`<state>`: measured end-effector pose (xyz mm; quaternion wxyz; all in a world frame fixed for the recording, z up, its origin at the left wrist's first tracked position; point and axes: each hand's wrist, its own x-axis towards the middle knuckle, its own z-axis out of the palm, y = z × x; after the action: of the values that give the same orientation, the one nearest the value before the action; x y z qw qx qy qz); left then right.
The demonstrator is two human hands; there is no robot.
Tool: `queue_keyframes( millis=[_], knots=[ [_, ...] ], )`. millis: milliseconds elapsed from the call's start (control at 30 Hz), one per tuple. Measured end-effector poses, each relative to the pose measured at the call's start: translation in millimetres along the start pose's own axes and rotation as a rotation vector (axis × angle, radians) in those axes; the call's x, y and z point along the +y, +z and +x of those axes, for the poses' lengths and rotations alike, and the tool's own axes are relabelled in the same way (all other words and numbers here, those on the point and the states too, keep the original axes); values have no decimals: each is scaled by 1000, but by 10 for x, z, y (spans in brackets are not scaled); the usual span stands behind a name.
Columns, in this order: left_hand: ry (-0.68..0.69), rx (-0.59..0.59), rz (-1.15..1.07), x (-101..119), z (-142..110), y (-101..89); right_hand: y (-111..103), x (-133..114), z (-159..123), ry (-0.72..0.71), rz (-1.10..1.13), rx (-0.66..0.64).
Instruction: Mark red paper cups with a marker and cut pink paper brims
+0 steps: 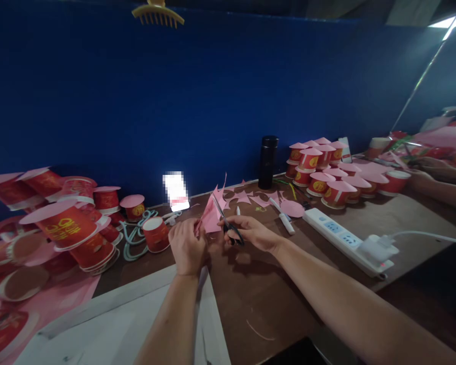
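Note:
Pink paper point(212, 215) with pointed, cut edges stands up from the closed fingers of my left hand point(187, 243). My right hand point(251, 232) grips a pair of dark-handled scissors point(233, 235), its blades angled up and left against the paper. Behind my hands lie pink paper offcuts point(241, 196) with curved cut-outs. A pink paper disc point(292, 208) rests to their right, beside a white pen-like tool point(287, 223). Just left of my left hand is a red paper cup point(155, 234).
Red cups topped with pink discs are piled at left point(68, 223) and stacked at right point(313, 162). A black flask point(268, 162), a lit phone point(176, 190) and a white power strip point(342, 238) stand around. Another person's arms point(437, 177) reach in at right.

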<state>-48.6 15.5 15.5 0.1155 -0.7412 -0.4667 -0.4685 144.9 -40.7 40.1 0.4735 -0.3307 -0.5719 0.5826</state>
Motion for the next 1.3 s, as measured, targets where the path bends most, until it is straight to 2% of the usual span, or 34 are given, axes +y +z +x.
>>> queue_keyframes(
  millis=[267,400,500,567,667,767,833,933,1100,1300],
  knots=[
    [10,-14,13,16,6,-7,-6,-12,27,-20,-2,60],
    [4,-13,-4,24,11,-9,-12,-22,39,-13,6,138],
    [-43,-15,-33,33,15,-9,-11,-19,58,-65,19,203],
    [-93,-15,-65,39,16,-12,-23,-5,84,-120,24,302],
    [-200,-25,-210,46,19,-24,-102,45,138,-168,6,549],
    [-334,-23,-380,54,35,-46,-239,108,183,-155,-31,779],
    [-406,-40,-476,62,53,-65,-318,138,196,-119,-43,848],
    [-501,-111,-660,83,73,-91,-355,155,197,-92,-25,803],
    [-619,-230,-954,107,62,-97,-291,156,188,-96,71,582],
    [-691,-279,-1097,107,34,-43,-298,148,194,-151,175,604]
  ],
)
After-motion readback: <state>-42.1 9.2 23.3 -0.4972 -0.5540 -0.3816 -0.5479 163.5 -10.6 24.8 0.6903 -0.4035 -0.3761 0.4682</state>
